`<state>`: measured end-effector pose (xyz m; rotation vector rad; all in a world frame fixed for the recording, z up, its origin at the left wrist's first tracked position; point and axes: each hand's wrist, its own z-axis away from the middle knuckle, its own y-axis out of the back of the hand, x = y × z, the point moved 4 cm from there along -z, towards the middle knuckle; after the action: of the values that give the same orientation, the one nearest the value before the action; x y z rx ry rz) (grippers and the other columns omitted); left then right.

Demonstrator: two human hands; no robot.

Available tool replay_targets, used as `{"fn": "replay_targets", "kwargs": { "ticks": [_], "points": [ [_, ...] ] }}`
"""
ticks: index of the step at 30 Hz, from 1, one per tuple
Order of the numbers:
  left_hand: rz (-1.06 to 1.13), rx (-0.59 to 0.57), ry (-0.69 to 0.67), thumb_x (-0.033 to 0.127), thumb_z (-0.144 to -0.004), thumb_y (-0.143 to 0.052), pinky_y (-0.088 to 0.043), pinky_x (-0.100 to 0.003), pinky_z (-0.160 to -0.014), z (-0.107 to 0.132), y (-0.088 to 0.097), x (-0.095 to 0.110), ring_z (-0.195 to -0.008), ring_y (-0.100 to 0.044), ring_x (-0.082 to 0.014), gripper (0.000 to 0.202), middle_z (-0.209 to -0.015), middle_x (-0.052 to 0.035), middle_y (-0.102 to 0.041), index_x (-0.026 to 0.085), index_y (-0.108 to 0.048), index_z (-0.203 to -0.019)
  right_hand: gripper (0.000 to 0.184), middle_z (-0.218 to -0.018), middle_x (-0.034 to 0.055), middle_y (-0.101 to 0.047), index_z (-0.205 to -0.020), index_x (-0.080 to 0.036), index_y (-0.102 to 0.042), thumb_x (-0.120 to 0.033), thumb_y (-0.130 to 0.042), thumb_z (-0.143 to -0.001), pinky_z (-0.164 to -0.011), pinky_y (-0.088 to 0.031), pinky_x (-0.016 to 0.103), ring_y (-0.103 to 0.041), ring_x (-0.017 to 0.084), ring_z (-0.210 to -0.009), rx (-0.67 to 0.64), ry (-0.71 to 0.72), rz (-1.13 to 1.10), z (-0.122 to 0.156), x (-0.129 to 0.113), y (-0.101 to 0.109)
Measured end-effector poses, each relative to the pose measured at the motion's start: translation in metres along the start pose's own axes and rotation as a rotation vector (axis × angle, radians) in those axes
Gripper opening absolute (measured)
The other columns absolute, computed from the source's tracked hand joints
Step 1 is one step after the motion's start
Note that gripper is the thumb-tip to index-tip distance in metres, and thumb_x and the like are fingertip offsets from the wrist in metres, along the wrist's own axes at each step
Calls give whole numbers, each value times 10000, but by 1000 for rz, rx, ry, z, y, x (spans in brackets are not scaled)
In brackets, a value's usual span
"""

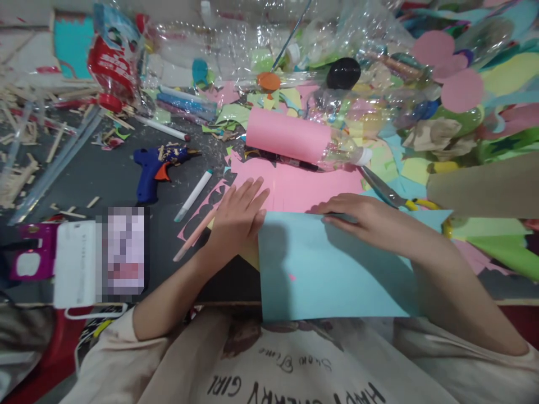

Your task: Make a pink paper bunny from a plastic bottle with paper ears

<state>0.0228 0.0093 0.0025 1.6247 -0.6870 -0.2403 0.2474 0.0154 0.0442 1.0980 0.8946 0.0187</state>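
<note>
A sheet of light blue paper (320, 275) lies in front of me, its near edge overhanging the table edge toward my shirt. My right hand (362, 219) grips its far edge, with the thumb on top and the fingers beyond the edge. Under and behind it is a sheet of pink paper (303, 182) with scalloped cut-outs along its left side. My left hand (240, 213) rests flat on the pink paper, fingers stretched out, beside the blue sheet's far left corner. A bottle wrapped in pink paper (288, 134) lies on its side just beyond.
A blue glue gun (151, 168) and a white marker (193, 193) lie left. Scissors (389, 191) with yellow handles are near my right hand. A phone (125, 249) sits near the front edge. Plastic bottles (189, 50) and paper scraps (463, 90) crowd the back and right.
</note>
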Motion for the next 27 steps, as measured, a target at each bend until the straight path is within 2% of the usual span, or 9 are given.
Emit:
{"fn": "replay_targets", "kwargs": {
  "ticks": [3,7,12,15,20,24,27],
  "points": [
    [-8,-44,17,240,-1002,-337,-429,-460,-1085,1,-4,-1,-1345,-526,-283,441,-1454,-154,-557,143,-544,-1380,323,-1075,69,-780,-1135,-248,-722,-256,-447,-965,-808,-583,390,-733,245,-962,-27,9,24,5,0,-3],
    [6,-31,54,244,-990,-358,-479,-447,-983,3,0,-2,-1213,-595,-289,424,-1335,-148,-633,185,-598,-1335,321,-1112,66,-771,-1136,-254,-713,-263,-438,-970,-799,-587,387,-733,240,-979,-71,14,18,10,3,-11],
    [18,-45,-6,290,-1005,-322,-497,-430,-921,3,2,2,-1112,-615,-288,450,-1242,-165,-659,146,-597,-1329,306,-1092,61,-773,-1142,-251,-692,-274,-451,-954,-771,-586,374,-739,234,-948,-72,-49,-28,15,11,-8],
    [88,-73,-19,276,-1013,-259,-500,-421,-944,2,2,4,-1144,-611,-278,487,-1252,-178,-665,82,-580,-1324,286,-1084,55,-773,-1135,-254,-678,-302,-457,-960,-728,-581,356,-742,226,-922,-69,-82,-77,16,10,-4],
    [244,-155,-19,289,-1015,-248,-476,-451,-1041,2,-1,3,-1274,-569,-269,491,-1382,-174,-611,89,-550,-1347,306,-1122,51,-771,-1143,-270,-691,-319,-439,-976,-731,-587,367,-744,231,-938,-55,-75,-112,18,7,-3],
    [422,-98,8,321,-1024,-273,-434,-474,-1117,1,3,2,-1378,-493,-272,490,-1451,-192,-549,78,-530,-1362,302,-1086,44,-783,-1124,-274,-714,-300,-457,-967,-771,-595,381,-749,237,-936,31,-83,-115,16,15,-2],
    [643,-71,73,358,-1019,-347,-482,-451,-1073,0,6,1,-1276,-587,-254,426,-1322,-167,-657,129,-621,-1249,288,-1050,37,-793,-1097,-282,-738,-289,-493,-946,-771,-600,382,-753,238,-906,45,-50,-120,9,20,-1]
  ]
}}
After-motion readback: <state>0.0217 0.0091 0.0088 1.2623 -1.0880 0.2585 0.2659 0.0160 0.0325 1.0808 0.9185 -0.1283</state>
